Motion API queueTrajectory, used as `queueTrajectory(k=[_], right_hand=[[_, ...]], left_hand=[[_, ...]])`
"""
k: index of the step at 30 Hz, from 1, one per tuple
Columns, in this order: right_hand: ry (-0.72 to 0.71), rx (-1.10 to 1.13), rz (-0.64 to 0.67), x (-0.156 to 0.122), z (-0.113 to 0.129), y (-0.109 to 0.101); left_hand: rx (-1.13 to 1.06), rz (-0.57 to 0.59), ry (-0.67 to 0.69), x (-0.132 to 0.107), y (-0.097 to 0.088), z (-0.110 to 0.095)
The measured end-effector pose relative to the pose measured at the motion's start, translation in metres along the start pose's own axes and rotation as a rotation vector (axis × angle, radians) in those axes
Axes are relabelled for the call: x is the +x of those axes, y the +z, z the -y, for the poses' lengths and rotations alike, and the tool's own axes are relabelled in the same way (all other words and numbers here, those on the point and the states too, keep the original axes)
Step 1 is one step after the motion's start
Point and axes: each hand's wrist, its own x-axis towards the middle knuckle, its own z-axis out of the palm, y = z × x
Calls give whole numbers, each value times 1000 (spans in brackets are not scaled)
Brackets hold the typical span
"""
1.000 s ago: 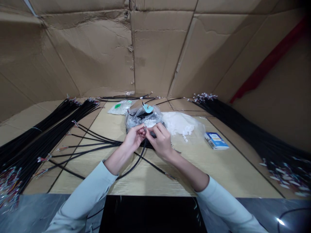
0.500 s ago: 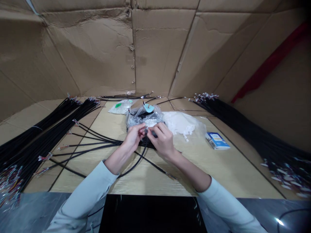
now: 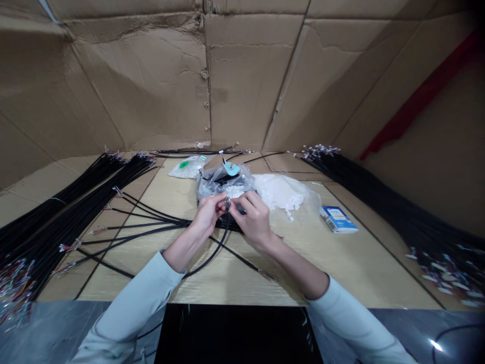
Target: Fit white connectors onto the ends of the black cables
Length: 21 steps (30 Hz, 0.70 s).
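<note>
My left hand (image 3: 207,215) and my right hand (image 3: 254,219) meet over the middle of the table, fingertips pinched together. Between them is the end of a black cable (image 3: 215,248), which curves down and back toward my left sleeve. A small pale piece shows at the cable's tip between the fingertips; I cannot make out what it is. Just behind the hands lies a clear plastic bag (image 3: 222,181) with small parts, and a heap of small white pieces (image 3: 282,192) spreads to its right.
Several loose black cables (image 3: 136,225) fan out on the wooden table to the left. Thick bundles of black cables lie along the left (image 3: 56,212) and right (image 3: 382,202) sides. A small blue-and-white box (image 3: 338,219) sits right of the hands. Cardboard walls (image 3: 242,76) close the back.
Both hands stay pinched at the cable end; they have dipped very slightly toward the table, and the fingertips have drawn a little closer.
</note>
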Motion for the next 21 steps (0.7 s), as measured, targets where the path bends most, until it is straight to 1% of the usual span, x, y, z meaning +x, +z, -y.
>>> queueTrajectory(k=[15, 18, 21], right_hand=[[83, 87, -17, -1, -1, 1], [82, 95, -19, -1, -1, 1], [87, 97, -14, 0, 0, 1]], left_hand=[[-20, -10, 3, -1, 1, 0], [-7, -3, 9, -1, 2, 0], [37, -21, 26, 0, 2, 0]])
